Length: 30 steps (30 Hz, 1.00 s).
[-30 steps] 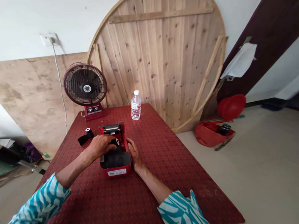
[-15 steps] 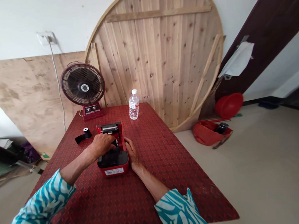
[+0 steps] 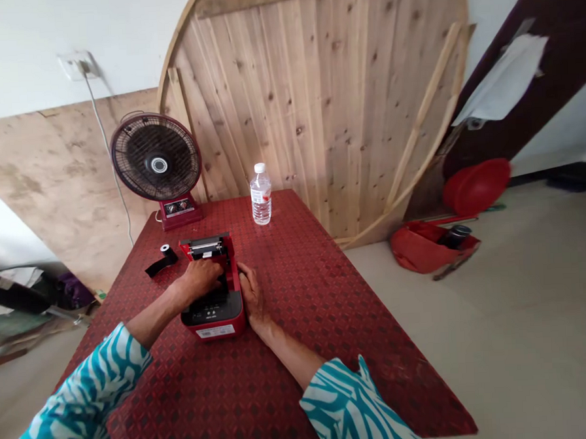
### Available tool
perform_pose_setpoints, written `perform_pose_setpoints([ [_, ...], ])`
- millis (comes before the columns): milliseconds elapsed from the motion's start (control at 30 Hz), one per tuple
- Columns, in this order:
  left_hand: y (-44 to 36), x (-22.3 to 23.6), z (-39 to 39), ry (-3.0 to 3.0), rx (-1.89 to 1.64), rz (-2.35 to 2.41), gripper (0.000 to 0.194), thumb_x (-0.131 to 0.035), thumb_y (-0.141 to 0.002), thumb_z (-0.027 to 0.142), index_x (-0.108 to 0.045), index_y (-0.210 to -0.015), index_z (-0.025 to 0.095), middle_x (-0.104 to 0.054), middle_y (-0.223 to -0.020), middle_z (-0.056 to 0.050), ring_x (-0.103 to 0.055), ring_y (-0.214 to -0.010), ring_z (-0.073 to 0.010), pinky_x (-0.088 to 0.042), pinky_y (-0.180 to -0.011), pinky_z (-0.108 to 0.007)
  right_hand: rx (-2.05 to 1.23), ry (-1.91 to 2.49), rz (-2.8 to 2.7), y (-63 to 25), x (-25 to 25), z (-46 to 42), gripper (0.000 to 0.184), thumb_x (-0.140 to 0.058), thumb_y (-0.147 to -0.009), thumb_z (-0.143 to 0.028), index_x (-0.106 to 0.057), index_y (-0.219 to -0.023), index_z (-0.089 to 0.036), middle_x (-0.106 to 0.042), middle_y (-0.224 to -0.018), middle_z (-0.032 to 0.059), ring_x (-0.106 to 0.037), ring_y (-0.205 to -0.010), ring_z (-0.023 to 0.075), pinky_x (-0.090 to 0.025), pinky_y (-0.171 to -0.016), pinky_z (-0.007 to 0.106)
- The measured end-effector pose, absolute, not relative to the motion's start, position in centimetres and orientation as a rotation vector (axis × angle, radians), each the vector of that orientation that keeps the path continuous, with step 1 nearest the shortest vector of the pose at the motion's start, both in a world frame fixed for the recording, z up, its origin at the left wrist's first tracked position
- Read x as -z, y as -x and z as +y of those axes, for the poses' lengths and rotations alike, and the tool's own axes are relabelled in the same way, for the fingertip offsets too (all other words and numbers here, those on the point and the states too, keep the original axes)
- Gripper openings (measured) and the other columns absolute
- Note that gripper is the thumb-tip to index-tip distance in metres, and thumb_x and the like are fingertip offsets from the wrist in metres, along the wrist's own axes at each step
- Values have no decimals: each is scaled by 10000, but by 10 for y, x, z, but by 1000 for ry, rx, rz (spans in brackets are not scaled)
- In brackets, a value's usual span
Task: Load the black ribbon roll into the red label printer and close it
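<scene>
A red label printer [image 3: 193, 329] with a black top sits on the table, its lid raised at the back. My left hand [image 3: 202, 276] reaches into the printer's open bay from the left, fingers curled down. Its fingertips and whatever lies under them are hidden. Against the printer's right wall, my right hand [image 3: 252, 294] is cupped, gripping the side. Beyond my left wrist, a black ribbon roll [image 3: 167, 253] with a white core stands on the table, its loose end trailing to the left.
A red patterned table [image 3: 291, 377] carries everything. At its far edge are a dark red fan [image 3: 158, 164] and a clear water bottle [image 3: 261, 198]. A round wooden panel [image 3: 317, 113] leans behind. A red bag [image 3: 412, 252] and a red basin [image 3: 478, 187] rest on the floor at right.
The view has shifted slightly. My left hand is further down in the printer's bay, and the white-cored black roll visible at its fingertips before is now hidden. My right hand stays at the printer's side.
</scene>
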<state>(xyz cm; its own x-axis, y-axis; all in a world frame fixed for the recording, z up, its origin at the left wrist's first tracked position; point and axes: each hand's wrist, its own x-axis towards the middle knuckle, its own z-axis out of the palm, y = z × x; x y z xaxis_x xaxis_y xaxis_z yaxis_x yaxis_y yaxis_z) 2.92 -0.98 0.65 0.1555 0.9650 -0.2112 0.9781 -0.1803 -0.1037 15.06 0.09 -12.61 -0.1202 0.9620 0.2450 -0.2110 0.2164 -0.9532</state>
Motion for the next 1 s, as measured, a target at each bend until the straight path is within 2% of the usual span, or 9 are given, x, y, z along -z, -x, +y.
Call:
perform_pose_setpoints([
  [100, -17, -15, -25, -2333, 232, 1954, 225, -578, -853, 254, -699, -1042, 231, -715, -1075, -93, -664, -1007, -269, -509, -842, -353, -1252, 816, -1276, -153, 126, 0, 370, -423, -881, -387, -591, -1177, -241, -589, -1228, 58, -511, -1180, 207, -354, -1062, 392],
  [167, -5, -20, -47, -2302, -38, 1941, 285, -520, -903, 320, -662, -1130, 223, -694, -1146, -82, -650, -1046, -247, -496, -887, -338, -1269, 809, -1289, -155, 126, -1, 373, -416, -891, -386, -582, -1190, -235, -584, -1230, 62, -507, -1181, 205, -356, -1057, 391],
  [267, 9, -19, -88, -2218, -487, 1869, 331, -510, -911, 404, -656, -1132, 205, -708, -1110, -69, -667, -997, -213, -509, -864, -294, -1289, 797, -1286, -156, 127, 0, 365, -419, -899, -382, -580, -1196, -242, -582, -1228, 58, -501, -1179, 201, -359, -1049, 384],
  [367, 12, -9, -117, -2270, -670, 1835, 341, -566, -881, 418, -650, -1130, 201, -706, -1088, -83, -664, -986, -215, -516, -850, -310, -1285, 779, -1275, -155, 129, 1, 353, -428, -898, -382, -589, -1185, -253, -591, -1223, 52, -500, -1178, 203, -353, -1052, 392],
  [533, 10, 9, -118, -2432, -798, 1855, 246, -534, -911, 308, -668, -1083, 193, -711, -1015, -91, -651, -953, -210, -497, -829, -348, -1247, 794, -1257, -151, 129, 2, 364, -436, -887, -395, -598, -1179, -252, -598, -1221, 52, -505, -1178, 203, -354, -1054, 393],
  [767, 15, 11, -102, -2626, -784, 1739, 189, -500, -922, 246, -684, -918, 206, -709, -878, -51, -645, -821, -181, -452, -762, -329, -1225, 844, -1251, -150, 128, 2, 371, -452, -873, -440, -622, -1151, -261, -616, -1203, 42, -517, -1176, 207, -354, -1058, 390],
  [1000, 11, 16, -111, -2748, -951, 1621, 177, -492, -931, 225, -668, -911, 214, -705, -871, -32, -632, -817, -167, -437, -813, -342, -1228, 872, -1259, -151, 126, 0, 372, -462, -869, -436, -625, -1151, -257, -622, -1217, 45, -532, -1177, 213, -365, -1053, 388],
])
